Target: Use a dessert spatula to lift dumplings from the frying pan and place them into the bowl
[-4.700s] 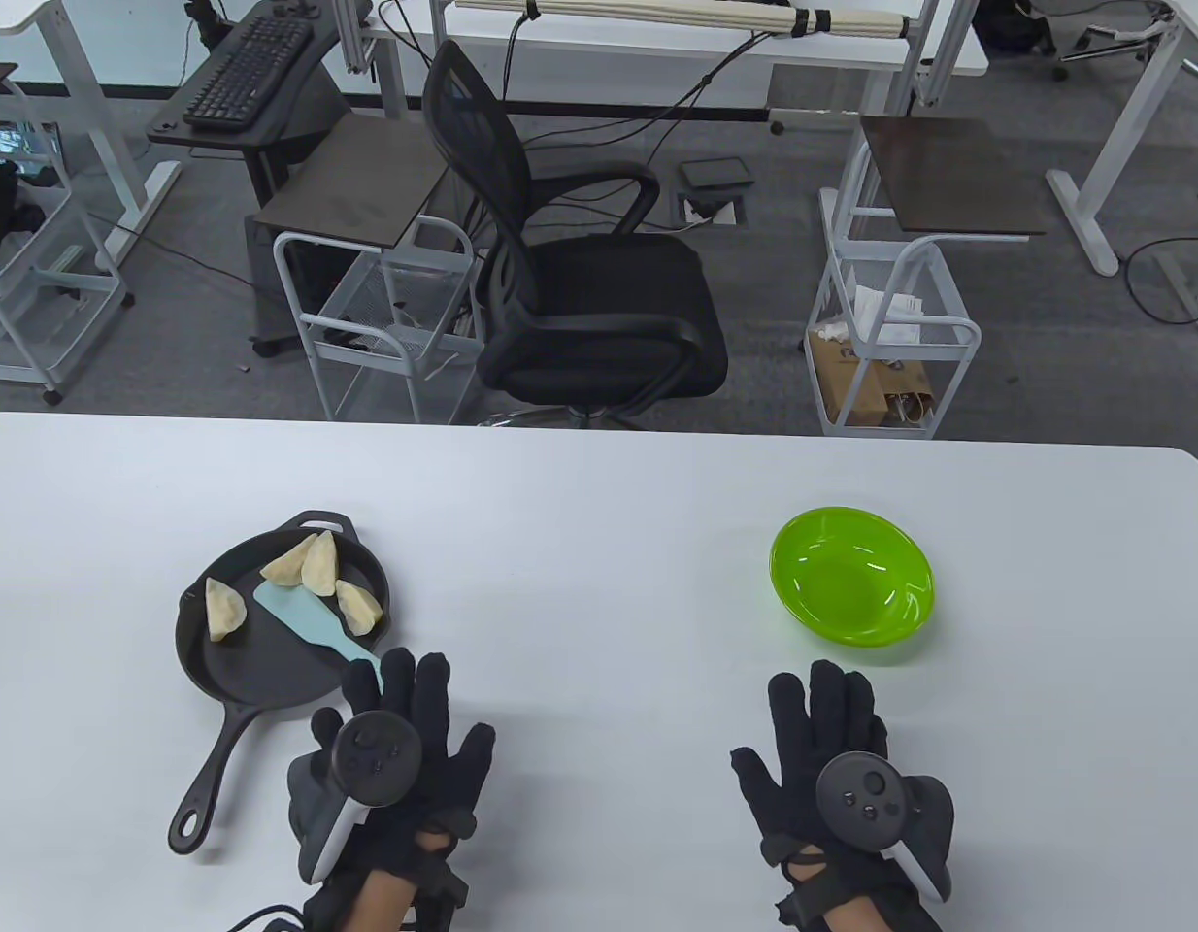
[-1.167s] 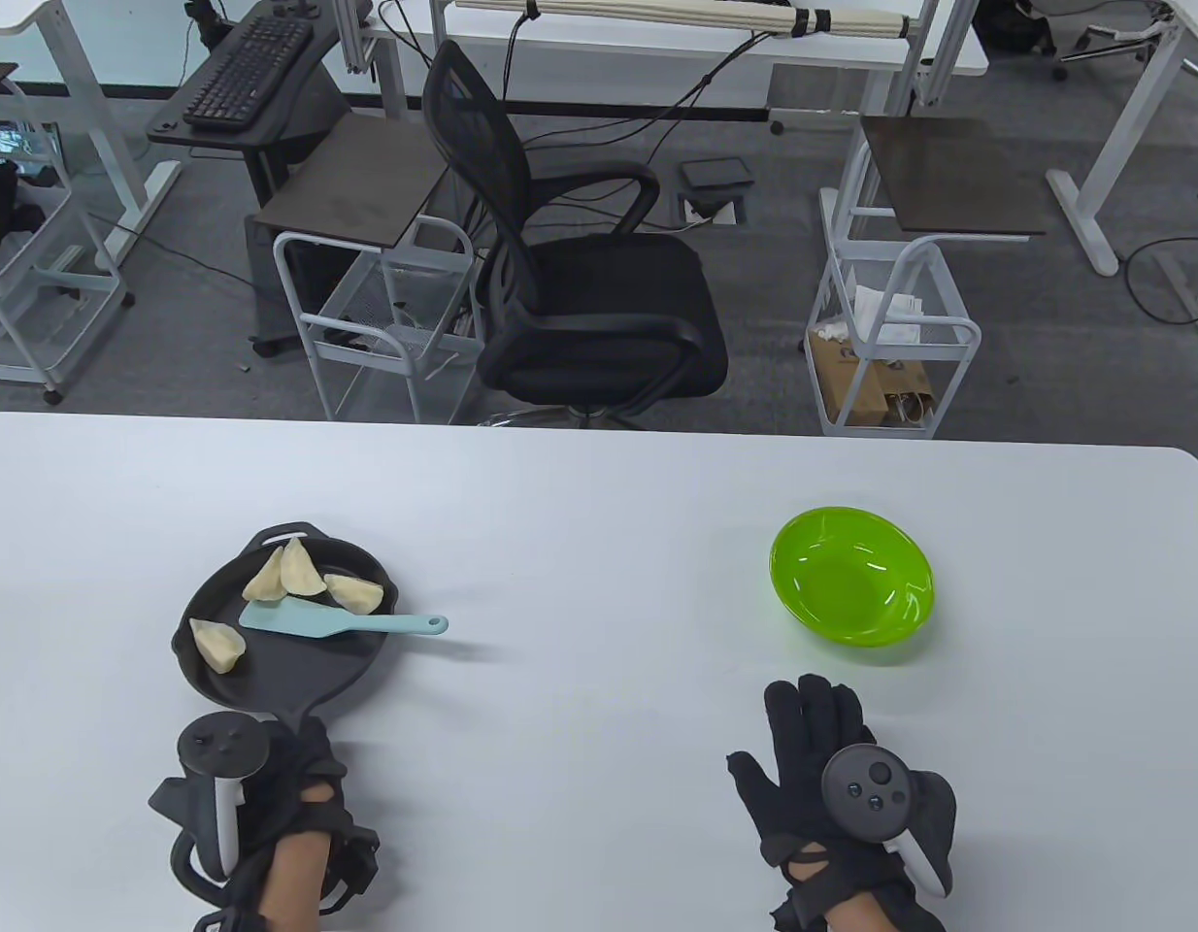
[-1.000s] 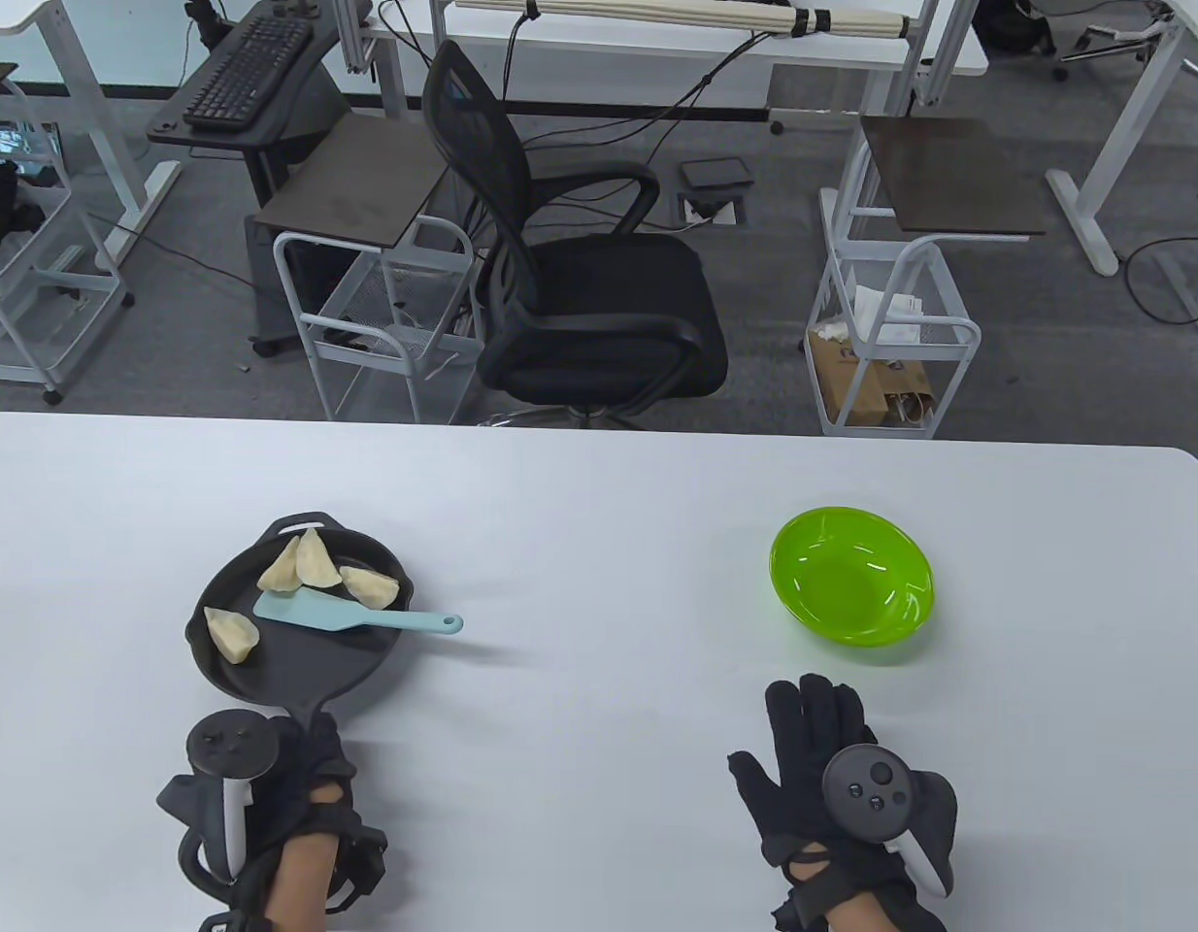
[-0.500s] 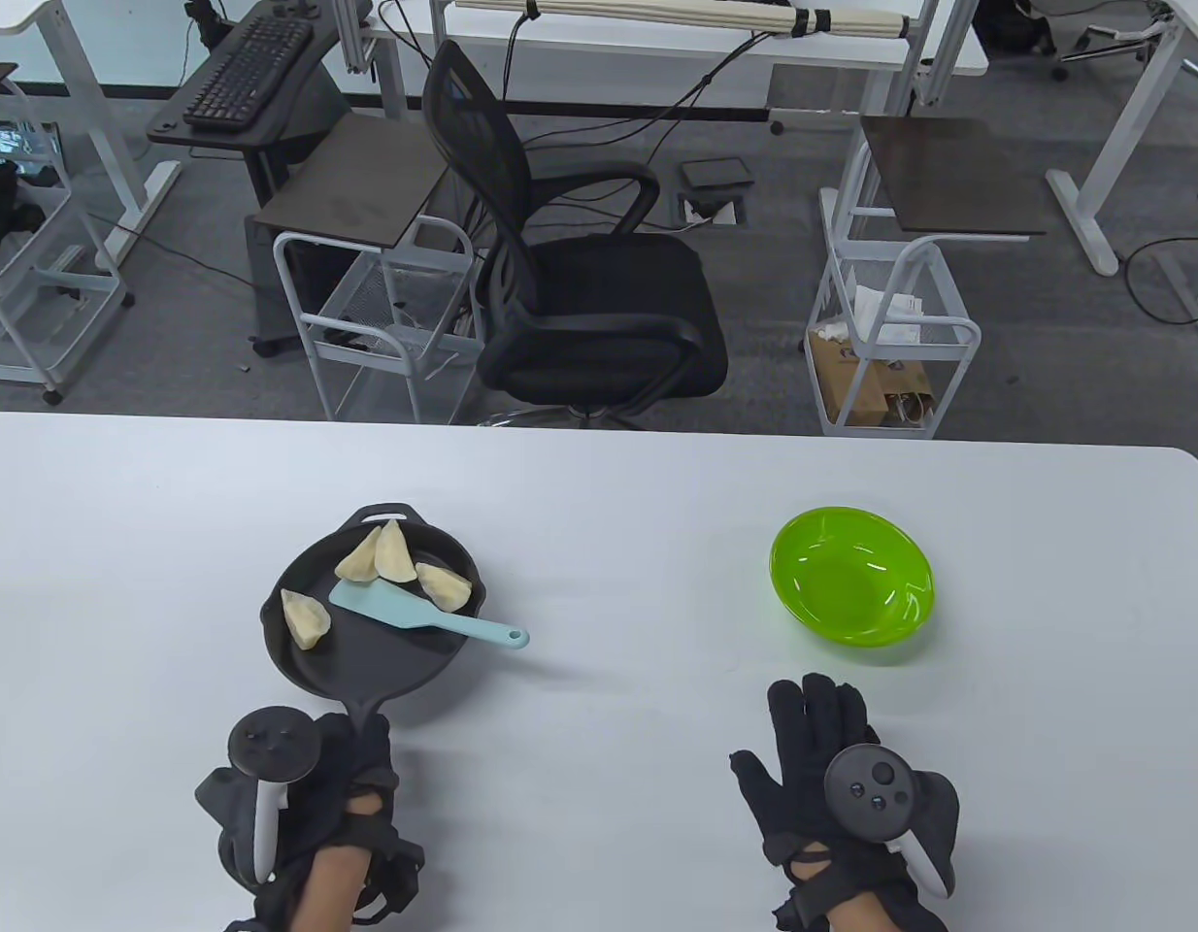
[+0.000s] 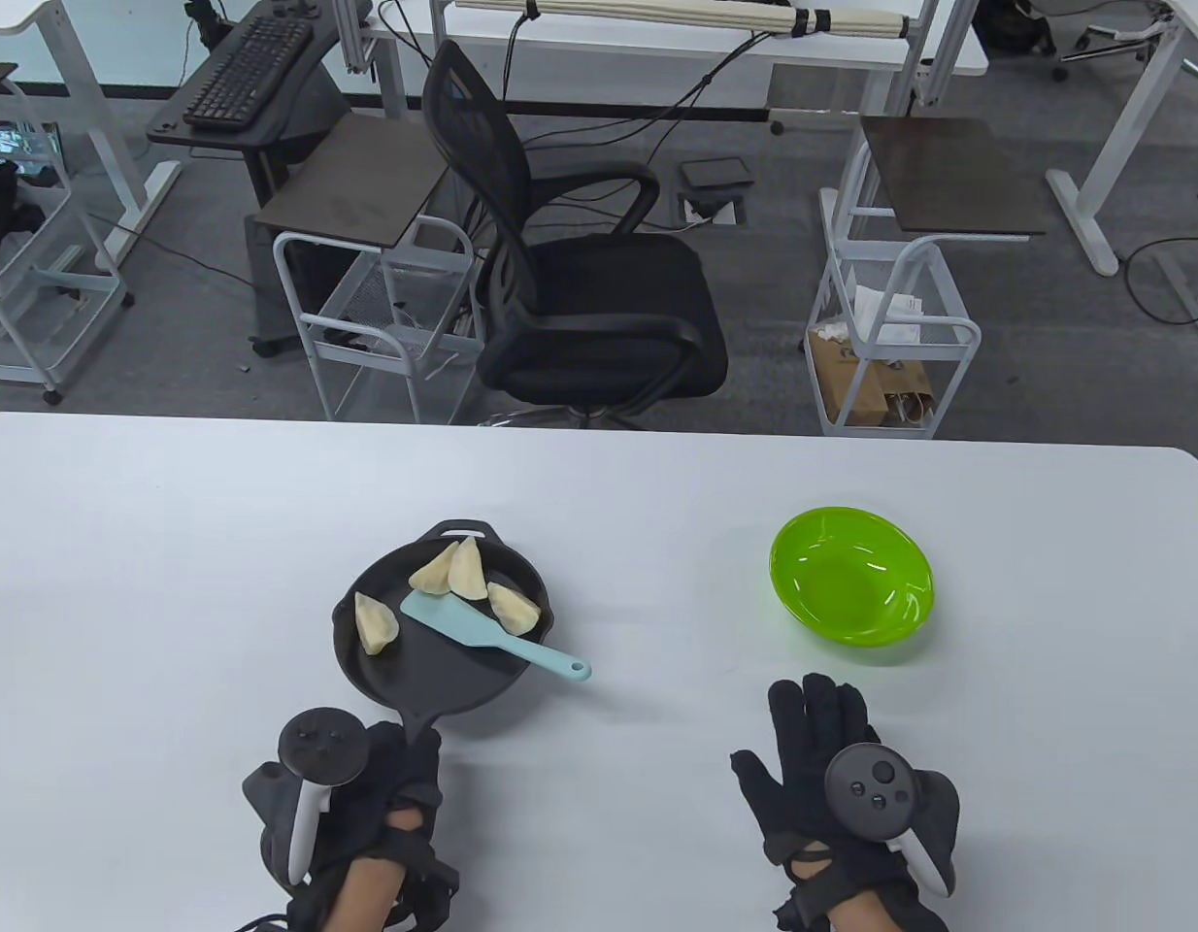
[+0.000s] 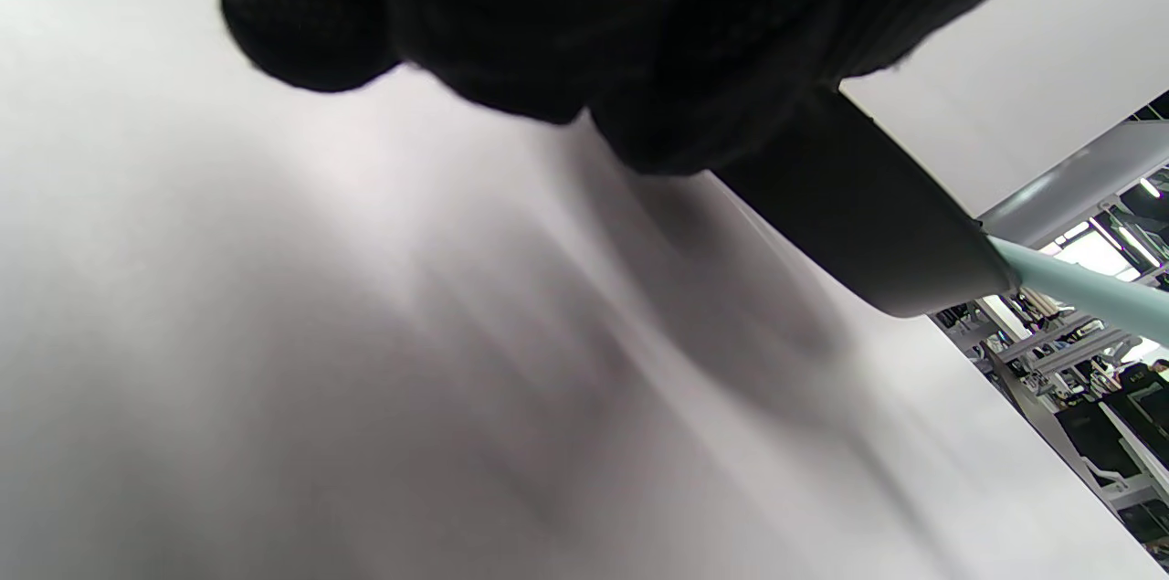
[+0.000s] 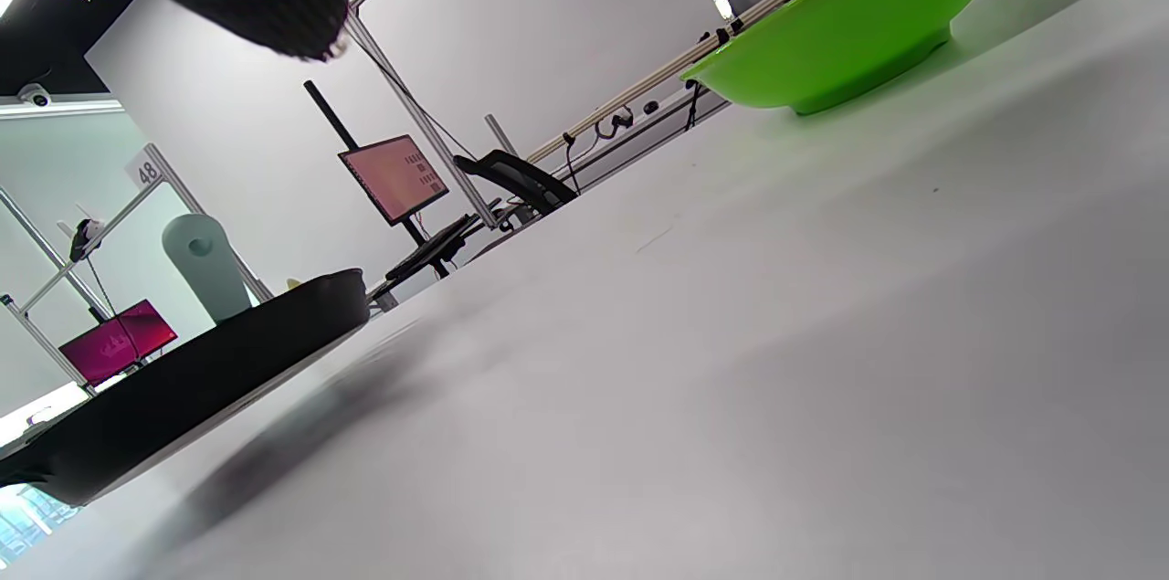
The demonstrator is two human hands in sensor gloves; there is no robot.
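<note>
A black frying pan sits left of the table's middle, and my left hand grips its handle from below. Several pale dumplings lie in the pan, one apart at the left. A light-blue dessert spatula rests across the pan, its handle sticking out over the right rim. The green bowl stands empty at the right. My right hand lies flat on the table below the bowl, holding nothing. In the left wrist view the pan's underside and the spatula handle show. The right wrist view shows the bowl and the pan.
The white table stretches wide between pan and bowl. Behind its far edge stand a black office chair and two white wire carts.
My left hand has left the spatula, taken the pan's handle and slid the pan rightward toward the table's middle, with dumplings and spatula riding in it. The right hand has stayed put.
</note>
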